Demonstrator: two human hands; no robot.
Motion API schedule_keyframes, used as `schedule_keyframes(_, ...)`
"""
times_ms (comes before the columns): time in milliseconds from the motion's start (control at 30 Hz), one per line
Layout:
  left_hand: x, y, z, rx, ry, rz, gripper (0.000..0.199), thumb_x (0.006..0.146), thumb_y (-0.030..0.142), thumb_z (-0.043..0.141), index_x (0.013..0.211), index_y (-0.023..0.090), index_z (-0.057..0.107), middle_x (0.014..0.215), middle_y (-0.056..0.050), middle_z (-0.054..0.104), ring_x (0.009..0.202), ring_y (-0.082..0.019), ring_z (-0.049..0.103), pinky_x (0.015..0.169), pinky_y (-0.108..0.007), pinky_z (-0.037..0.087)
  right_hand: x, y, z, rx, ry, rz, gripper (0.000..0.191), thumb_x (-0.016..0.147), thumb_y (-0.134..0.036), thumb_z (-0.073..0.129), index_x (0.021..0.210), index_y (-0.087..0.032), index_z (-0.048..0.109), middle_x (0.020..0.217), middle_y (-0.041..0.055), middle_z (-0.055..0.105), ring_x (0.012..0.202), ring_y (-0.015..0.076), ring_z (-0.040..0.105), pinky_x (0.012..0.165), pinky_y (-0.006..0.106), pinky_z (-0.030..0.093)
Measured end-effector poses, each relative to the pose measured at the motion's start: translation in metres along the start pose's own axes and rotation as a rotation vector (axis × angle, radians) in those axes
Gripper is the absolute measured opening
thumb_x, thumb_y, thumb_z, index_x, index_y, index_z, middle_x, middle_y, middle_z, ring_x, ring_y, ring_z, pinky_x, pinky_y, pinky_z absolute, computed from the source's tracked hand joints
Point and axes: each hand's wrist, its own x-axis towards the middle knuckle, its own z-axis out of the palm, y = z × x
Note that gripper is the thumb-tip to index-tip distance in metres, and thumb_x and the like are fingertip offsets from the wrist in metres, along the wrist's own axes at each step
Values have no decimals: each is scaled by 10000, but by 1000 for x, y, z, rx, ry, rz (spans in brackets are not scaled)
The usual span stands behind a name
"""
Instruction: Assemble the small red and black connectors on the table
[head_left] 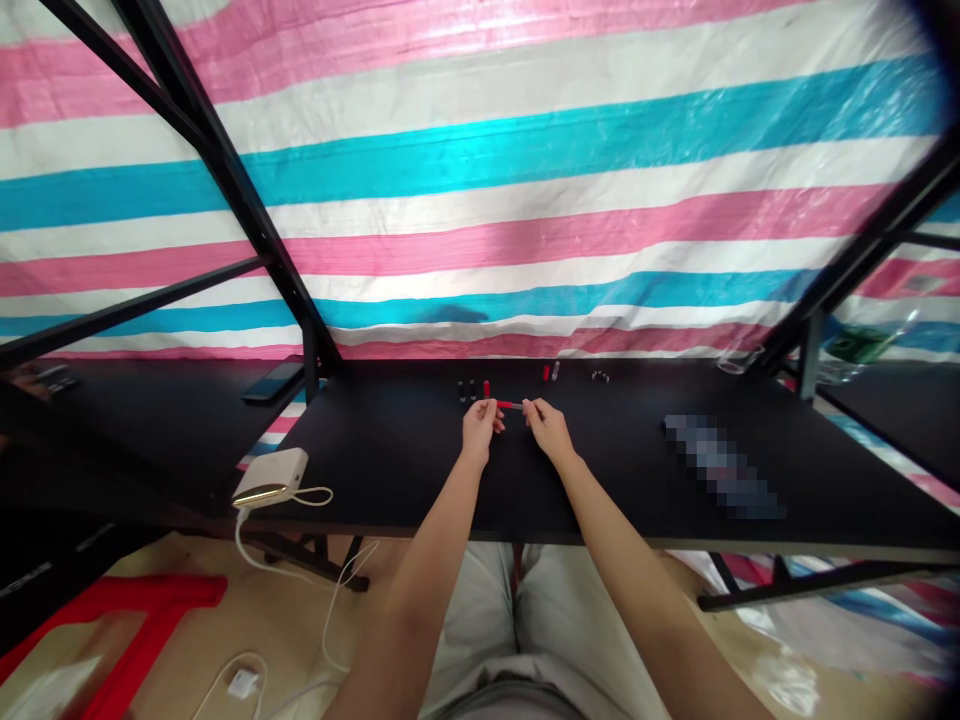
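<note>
Between my two hands, over the black table (420, 480), a thin red and grey pen-like piece (511, 405) lies level. My left hand (482, 428) pinches its red end, and my right hand (548, 427) holds its grey end. Just behind my left hand stands a small red piece (487, 388), with two small black pieces (466, 391) to its left. Farther back are another red piece (546, 373) and a clear piece (556, 371) side by side. Some small dark and shiny bits (599, 377) lie to their right.
At the table's left edge sits a white power bank (271, 475) with a cable loop. A phone (274, 381) lies on the left table. A blurred-out item (721, 466) is at the right. Black metal posts (300, 300) flank the table before a striped sheet.
</note>
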Motion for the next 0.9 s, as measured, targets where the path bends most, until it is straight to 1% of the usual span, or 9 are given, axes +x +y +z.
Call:
schedule_keyframes(67,1,-1,-1,-43,57,4,353,686,482,575,725,139,499,574,22,521,404,-46,459,413,-188,319,-1,-1,-1,5,46,24,448,815,-538,340,593,-184,501,495,-21,494,490,94,460,548,212,371)
schedule_keyframes(133,1,0,-1,-57,73,7,359,686,490,570,708,141,491,564,27,512,406,-44,451,419,-191,326,0,0,-3,16,92,43,451,817,-535,343,583,-181,497,484,-23,476,484,92,453,538,212,367)
schedule_keyframes(200,-1,2,0,-14,30,5,355,667,477,598,706,136,508,567,22,521,417,-45,453,426,-192,328,1,1,-3,44,121,31,438,819,-525,348,618,-176,520,523,-16,495,509,96,465,542,214,373)
schedule_keyframes(267,-3,4,1,60,-43,7,346,646,456,627,711,129,534,576,9,543,430,-49,459,433,-193,331,3,2,-2,80,126,-31,402,818,-505,370,680,-173,549,615,2,532,576,105,490,573,220,390)
schedule_keyframes(367,-7,7,1,112,-116,24,334,638,437,640,720,125,555,597,-7,571,444,-52,465,442,-194,335,5,5,3,112,78,-153,325,798,-464,438,746,-178,582,762,30,547,666,116,502,614,235,410)
schedule_keyframes(433,-8,7,1,104,-135,34,325,643,428,638,727,125,556,612,-12,582,450,-50,469,448,-191,336,6,7,6,130,20,-190,279,772,-442,489,764,-185,597,804,36,536,656,113,491,605,242,415)
schedule_keyframes(667,-8,6,1,145,-148,50,327,651,439,625,733,135,540,602,1,571,424,-42,443,422,-185,301,3,16,12,142,-141,-108,233,745,-411,521,792,-192,587,655,-8,507,564,108,451,551,237,397)
schedule_keyframes(733,-9,5,1,167,-154,61,324,653,442,621,729,139,535,595,8,563,423,-41,439,427,-187,309,3,17,12,117,-172,-99,219,757,-393,503,805,-193,581,680,-2,537,578,113,472,563,240,404)
schedule_keyframes(900,-10,6,3,226,-150,77,316,648,439,625,706,147,521,565,26,531,397,-29,380,405,-182,285,2,15,11,40,-247,-161,180,772,-342,480,818,-200,580,747,13,589,639,126,527,627,253,424)
